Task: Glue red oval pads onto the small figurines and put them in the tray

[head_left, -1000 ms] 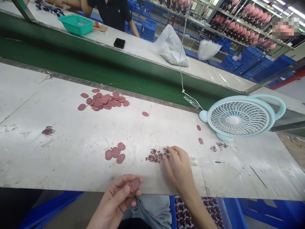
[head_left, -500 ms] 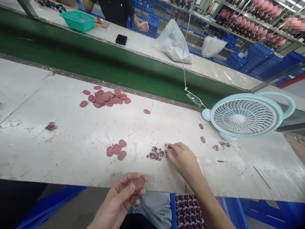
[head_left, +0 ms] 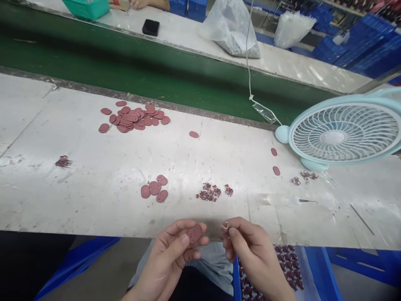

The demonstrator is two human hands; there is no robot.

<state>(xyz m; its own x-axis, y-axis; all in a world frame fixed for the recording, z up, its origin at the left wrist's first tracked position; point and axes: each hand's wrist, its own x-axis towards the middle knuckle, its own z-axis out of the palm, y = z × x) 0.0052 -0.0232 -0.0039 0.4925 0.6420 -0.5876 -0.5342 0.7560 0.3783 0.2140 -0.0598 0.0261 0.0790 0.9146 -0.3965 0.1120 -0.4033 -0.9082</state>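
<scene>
My left hand (head_left: 175, 251) pinches a flat, maroon oval piece (head_left: 194, 234) with small holes, above my lap at the bench's front edge. Close to its right, my right hand (head_left: 247, 242) holds a small dark-red part with a pale loop (head_left: 224, 228) between thumb and fingertips; its exact kind is too small to tell. The two pieces are apart. Beyond the hands lies a heap of similar small dark-red parts (head_left: 209, 193), with a few maroon ovals (head_left: 154, 188) to its left. A larger pile of ovals (head_left: 134, 118) lies farther back.
A light-blue fan (head_left: 341, 131) stands at the right, its white cord (head_left: 249, 75) running upward. Below the bench, a blue crate (head_left: 326, 271) holds rows of dark-red pieces. Across the green channel (head_left: 125, 71) are a plastic bag (head_left: 233, 33), a black box (head_left: 151, 27) and a person's hand.
My right hand has come back from the heap of small parts with one of them, toward my left hand. My left hand still holds the oval. The view has tilted downward.
</scene>
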